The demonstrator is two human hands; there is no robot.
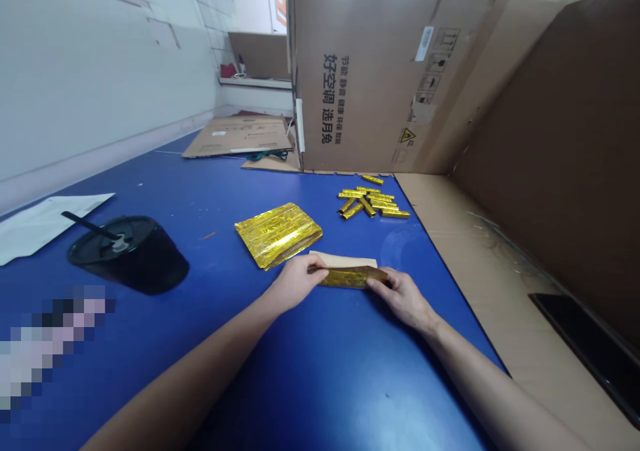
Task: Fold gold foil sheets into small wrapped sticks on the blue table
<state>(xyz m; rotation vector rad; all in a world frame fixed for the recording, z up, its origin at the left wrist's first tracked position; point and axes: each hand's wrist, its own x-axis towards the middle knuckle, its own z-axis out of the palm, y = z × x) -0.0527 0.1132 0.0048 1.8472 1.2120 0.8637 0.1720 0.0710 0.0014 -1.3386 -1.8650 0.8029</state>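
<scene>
Gold foil roll (353,277) is clamped at both ends by left hand (295,283) and right hand (401,298), just beside beige card (343,260) on blue table (320,384). Flat foil stack (278,235) lies near; loose foil tubes (373,199) are beyond.

Glossy gold foil packets (278,236), smooth blue tabletop (210,191), matt brown corrugated cardboard box (375,38)

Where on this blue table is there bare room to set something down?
Bare blue tabletop lies between the black lidded cup and the flat gold foil pack, and nearer the person than the left hand and right hand. It is crowded at the loose gold foil tubes by the cardboard box.
</scene>
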